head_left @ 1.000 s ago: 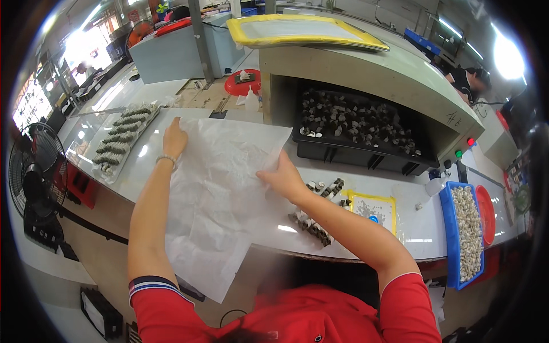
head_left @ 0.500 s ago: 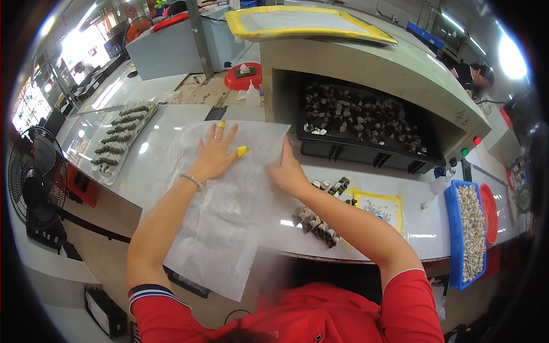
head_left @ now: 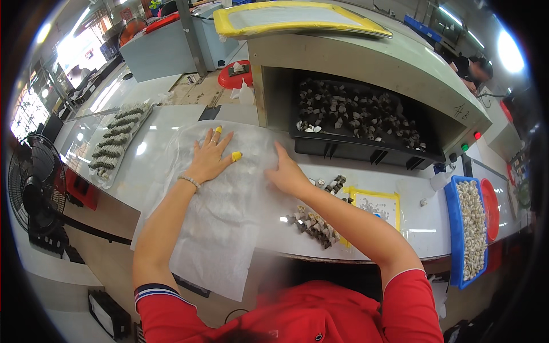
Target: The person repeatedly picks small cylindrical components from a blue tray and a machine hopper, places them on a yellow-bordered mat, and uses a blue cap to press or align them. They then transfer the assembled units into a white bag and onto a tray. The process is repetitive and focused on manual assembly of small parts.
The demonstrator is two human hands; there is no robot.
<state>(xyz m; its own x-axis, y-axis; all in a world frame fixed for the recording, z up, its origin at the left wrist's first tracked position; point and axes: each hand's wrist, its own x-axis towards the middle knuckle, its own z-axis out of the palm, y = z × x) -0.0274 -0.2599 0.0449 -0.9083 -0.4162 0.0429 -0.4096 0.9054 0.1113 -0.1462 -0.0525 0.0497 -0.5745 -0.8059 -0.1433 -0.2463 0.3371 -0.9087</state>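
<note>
A large translucent white sheet (head_left: 223, 228) lies over the table top and hangs past its front edge. Faint rows of small lumps show through it. My left hand (head_left: 210, 159) is laid flat on its upper part, fingers spread, yellow wraps on two of the fingertips. At the sheet's right edge is my right hand (head_left: 287, 173), index finger stretched forward and thumb apart from it; its other fingers are partly hidden. Clusters of small dark-and-white pieces (head_left: 314, 226) lie by my right forearm, next to a yellow-edged panel (head_left: 374, 206).
Beyond my right hand, a black tray (head_left: 366, 154) of dark pieces sits inside a box-like housing (head_left: 366, 54). A blue tray (head_left: 456, 240) of pale pieces stands at right. On the left are a tray (head_left: 123, 146) with rows of pieces and a black fan (head_left: 35, 186).
The sheet's upper right corner, raised beside my right hand before, has come down flatter. My right hand has shifted slightly; my left stays spread on the sheet. The view has moved a little.
</note>
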